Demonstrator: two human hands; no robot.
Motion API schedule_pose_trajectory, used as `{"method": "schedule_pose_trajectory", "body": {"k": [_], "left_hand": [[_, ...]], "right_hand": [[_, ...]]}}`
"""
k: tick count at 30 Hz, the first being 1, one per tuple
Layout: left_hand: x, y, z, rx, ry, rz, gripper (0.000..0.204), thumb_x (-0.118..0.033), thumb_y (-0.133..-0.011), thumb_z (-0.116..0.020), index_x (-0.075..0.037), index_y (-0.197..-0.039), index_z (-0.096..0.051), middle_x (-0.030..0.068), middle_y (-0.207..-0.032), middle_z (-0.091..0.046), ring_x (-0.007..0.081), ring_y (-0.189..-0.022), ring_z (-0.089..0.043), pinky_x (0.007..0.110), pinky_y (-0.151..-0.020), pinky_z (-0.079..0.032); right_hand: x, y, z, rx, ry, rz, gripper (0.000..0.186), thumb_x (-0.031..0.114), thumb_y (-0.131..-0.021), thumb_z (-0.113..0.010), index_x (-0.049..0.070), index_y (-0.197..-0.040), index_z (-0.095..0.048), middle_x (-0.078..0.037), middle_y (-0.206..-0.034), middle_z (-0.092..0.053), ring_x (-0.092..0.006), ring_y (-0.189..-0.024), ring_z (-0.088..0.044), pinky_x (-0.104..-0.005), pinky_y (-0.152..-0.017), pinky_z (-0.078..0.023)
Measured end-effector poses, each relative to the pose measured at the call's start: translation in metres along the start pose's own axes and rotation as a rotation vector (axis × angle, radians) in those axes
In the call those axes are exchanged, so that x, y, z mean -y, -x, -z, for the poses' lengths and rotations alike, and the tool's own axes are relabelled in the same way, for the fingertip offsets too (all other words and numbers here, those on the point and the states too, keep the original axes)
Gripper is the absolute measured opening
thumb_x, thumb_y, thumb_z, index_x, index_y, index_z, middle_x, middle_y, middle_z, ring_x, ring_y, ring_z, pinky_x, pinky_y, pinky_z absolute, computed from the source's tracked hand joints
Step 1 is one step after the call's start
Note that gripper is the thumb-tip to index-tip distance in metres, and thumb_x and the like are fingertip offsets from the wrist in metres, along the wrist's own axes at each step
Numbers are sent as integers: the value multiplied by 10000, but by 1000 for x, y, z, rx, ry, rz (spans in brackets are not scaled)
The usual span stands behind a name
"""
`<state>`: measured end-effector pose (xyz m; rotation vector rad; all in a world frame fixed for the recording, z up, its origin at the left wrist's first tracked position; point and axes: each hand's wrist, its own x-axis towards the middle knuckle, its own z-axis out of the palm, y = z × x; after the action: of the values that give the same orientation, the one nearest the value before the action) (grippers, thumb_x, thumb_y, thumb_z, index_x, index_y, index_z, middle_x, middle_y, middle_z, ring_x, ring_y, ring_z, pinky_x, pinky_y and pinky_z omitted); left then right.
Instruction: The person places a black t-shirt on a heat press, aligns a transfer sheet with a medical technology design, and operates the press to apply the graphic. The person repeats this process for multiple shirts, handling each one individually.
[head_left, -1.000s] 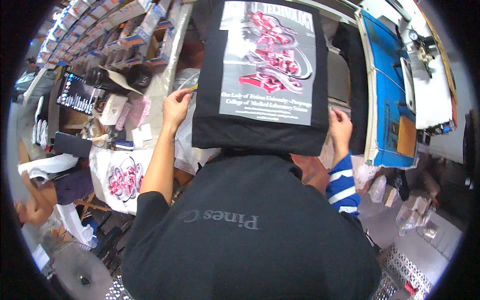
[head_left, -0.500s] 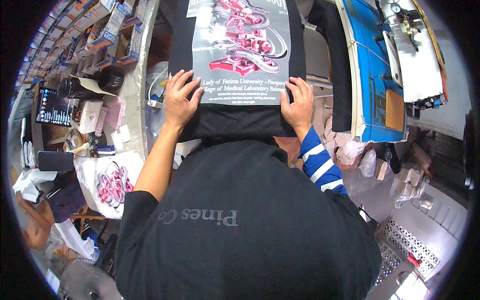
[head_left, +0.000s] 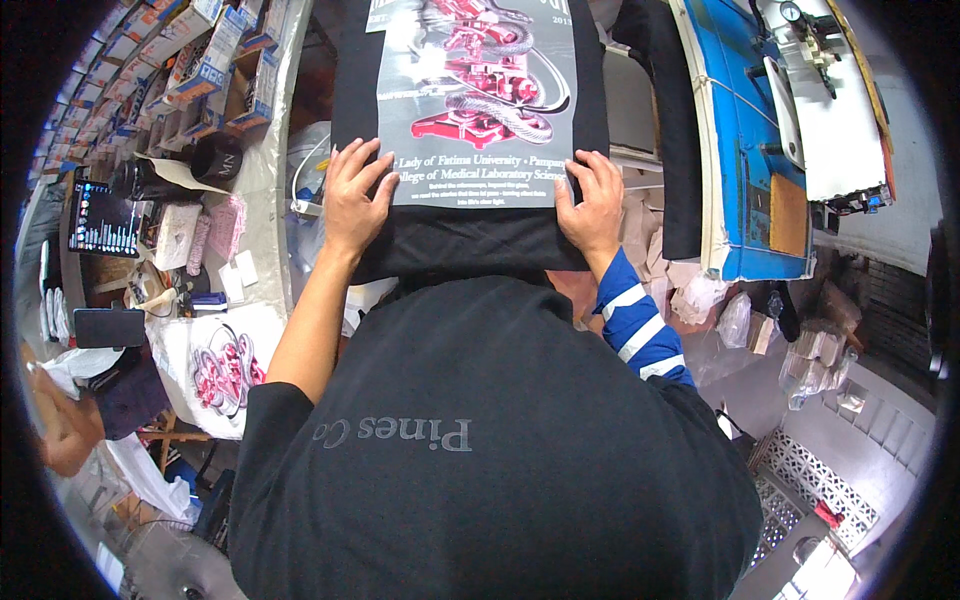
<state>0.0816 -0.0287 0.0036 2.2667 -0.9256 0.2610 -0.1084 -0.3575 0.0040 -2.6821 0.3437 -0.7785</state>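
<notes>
A black T-shirt [head_left: 455, 238] lies stretched over a flat board in front of me. On it is a large grey print sheet [head_left: 410, 105] with a pink and silver microscope picture and white lettering. My left hand [head_left: 357, 200] rests on the left edge of the sheet and the black cloth, its fingers spread and the thumb pointing inward. Opposite it, my right hand [head_left: 592, 205] lies on the right edge in the same manner, fingers apart. Neither hand grips anything. The far end of the sheet runs out of the picture.
Left stands a workbench [head_left: 262, 170] with small boxes, a monitor [head_left: 105, 218] and a phone-like dark screen [head_left: 109, 327]. A white cloth [head_left: 258, 325] bears a similar pink print. At far left another person's arm [head_left: 65, 425] shows. Right is a blue table [head_left: 737, 190] with a machine [head_left: 815, 60].
Both hands keep their places on the sheet's edges. The whole view has shifted slightly. At the far left, the other person's arm and a white cloth have moved.
</notes>
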Motion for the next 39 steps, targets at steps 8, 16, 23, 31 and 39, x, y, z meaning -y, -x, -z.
{"method": "schedule_pose_trajectory", "body": {"k": [8, 16, 23, 31, 39], "left_hand": [[4, -12, 1, -3, 53, 57, 202, -146, -874, -791, -91, -1069, -785, 109, -1252, -722, 328, -1276, -616, 522, -1134, -418], [103, -28, 19, 234, 927, 1094, 363, -319, -999, -783, -7, -1179, -732, -14, -913, -716, 48, -726, -604, 215, -619, -466], [115, -10, 44, 129, 1069, 996, 350, -109, -991, -770, 10, -1307, -678, 74, -1139, -754, 154, -983, -733, 274, -868, -589], [98, -4, 67, 206, 1006, 935, 605, -120, -933, -806, -11, -1479, -571, 106, -1326, -686, 187, -1138, -660, 325, -961, -531], [83, -1, 72, 139, 841, 925, 395, -118, -931, -824, 6, -1282, -692, 83, -1111, -755, 141, -954, -712, 279, -845, -552]], "right_hand": [[-11, -11, 3, -14, -57, -78, 293, 208, -864, -776, 64, -1116, -740, -158, -1268, -650, -374, -1257, -592, -501, -1093, -444], [-83, -22, 22, 365, -1241, -1299, 389, 419, -1037, -711, 51, -1165, -730, -46, -1061, -754, -178, -994, -689, -351, -935, -536], [-92, -5, 39, 172, -1307, -1106, 243, 106, -990, -760, 23, -1202, -676, -31, -1065, -758, -160, -1007, -707, -329, -876, -556], [-102, 9, 47, 164, -1098, -1000, 568, 67, -932, -787, 50, -1461, -581, -119, -1438, -644, -220, -1242, -646, -393, -1027, -535], [-69, -10, 60, 126, -597, -1000, 289, 77, -965, -774, 23, -1243, -719, -51, -1067, -758, -128, -908, -706, -277, -774, -560]]}}
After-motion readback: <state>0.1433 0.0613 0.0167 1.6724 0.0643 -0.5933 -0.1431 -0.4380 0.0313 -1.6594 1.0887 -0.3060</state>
